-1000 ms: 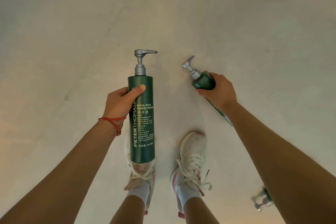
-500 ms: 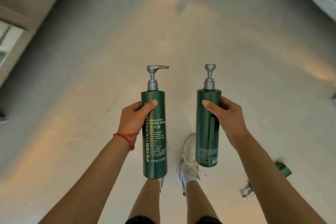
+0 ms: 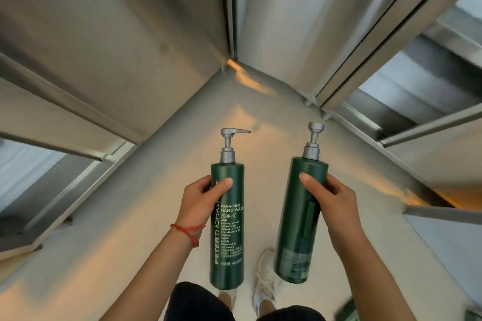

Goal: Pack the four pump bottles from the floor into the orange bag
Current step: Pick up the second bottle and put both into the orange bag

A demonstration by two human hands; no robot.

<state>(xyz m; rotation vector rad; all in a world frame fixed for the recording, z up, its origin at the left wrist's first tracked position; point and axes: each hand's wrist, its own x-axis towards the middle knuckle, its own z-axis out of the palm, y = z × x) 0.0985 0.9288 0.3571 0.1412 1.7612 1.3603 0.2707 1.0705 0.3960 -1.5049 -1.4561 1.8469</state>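
I hold two tall dark green pump bottles upright above the floor. My left hand (image 3: 199, 202) grips the left bottle (image 3: 227, 247) near its top, its white label text facing me. My right hand (image 3: 330, 199) grips the right bottle (image 3: 297, 237), which shows its back label. Both have grey pump heads. A blurred green bottle (image 3: 347, 311) lies on the floor at the lower right, partly hidden by my right arm. The orange bag is out of view.
Stainless steel cabinets and shelving (image 3: 130, 47) rise on the left, ahead and on the right (image 3: 417, 101), forming a corner. The pale floor (image 3: 130, 229) narrows toward that corner. My white shoes (image 3: 263, 284) stand below the bottles.
I have stood up with both bottles, and the view has lifted from the bare floor to the steel cabinets ahead. The right-hand bottle went from tilted low to upright.
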